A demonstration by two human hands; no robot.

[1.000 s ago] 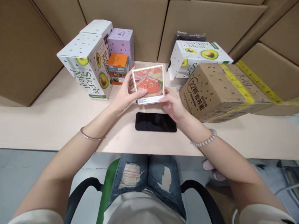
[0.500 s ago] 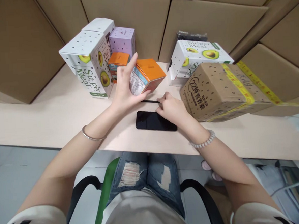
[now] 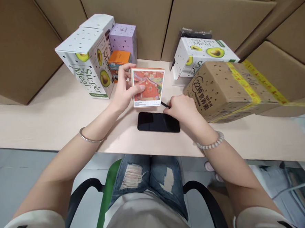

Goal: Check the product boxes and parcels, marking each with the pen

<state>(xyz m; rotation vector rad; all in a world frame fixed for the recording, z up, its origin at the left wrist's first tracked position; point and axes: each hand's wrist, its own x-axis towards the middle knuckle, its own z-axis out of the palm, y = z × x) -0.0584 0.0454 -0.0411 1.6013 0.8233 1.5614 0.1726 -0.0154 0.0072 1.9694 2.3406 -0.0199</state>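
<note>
My left hand grips a small square box with a red building picture on its face, held upright just above the pale table. My right hand is closed round a thin black pen-like tool, whose tip points at the box's lower right corner. A black phone lies flat on the table right below the box, under my right fingers.
Two white avocado-print cartons, a purple box and an orange box stand at the back. A taped brown carton lies to the right. Large cardboard boxes wall the table.
My left hand turned the box from its orange side up back to the picture face. My right hand let go of the box, picked up the thin black tool and brought it to the box's corner.
</note>
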